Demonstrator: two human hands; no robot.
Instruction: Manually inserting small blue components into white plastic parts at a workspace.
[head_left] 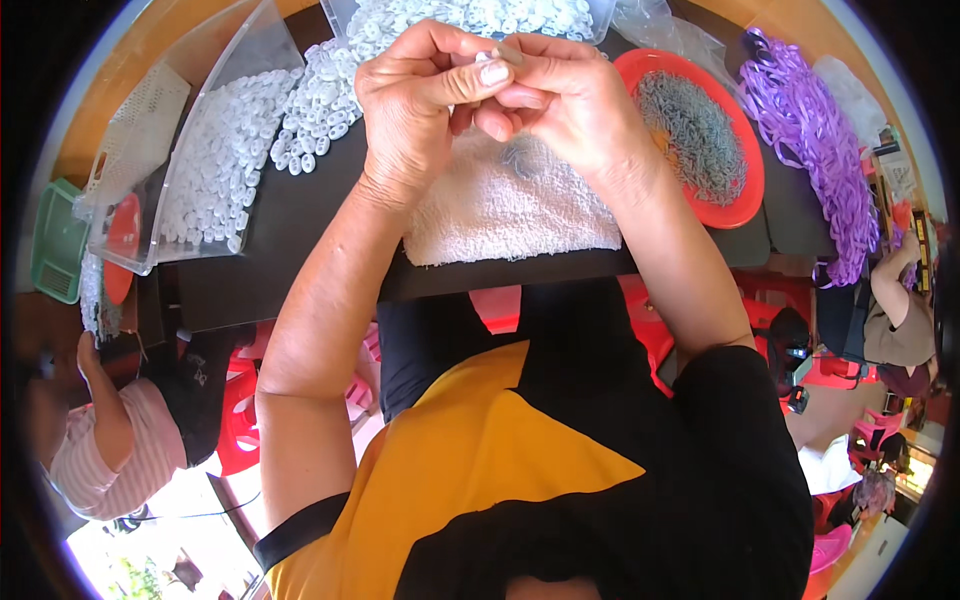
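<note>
My left hand (410, 100) and my right hand (570, 100) meet at the far middle of the table, fingertips pinched together. A bit of a small white piece (483, 57) shows at my left thumb and fingers; most of it is hidden. What the right fingertips pinch is covered by the fingers. Below the hands lies a folded pale towel (520, 215), with a few thin grey bits (516, 155) on it. Left of my hands spreads a heap of small white oval plastic pieces (310, 110). By my right wrist stands a red plate (742, 165) of small grey spring-like parts (690, 135).
A clear bin (215, 165) of white pieces stands at left, another tub (470, 15) at the far edge. Purple straps (800, 150) are piled at right. A green basket (58, 240) sits far left. People sit on both sides: a striped sleeve (105, 430), a bent arm (888, 285).
</note>
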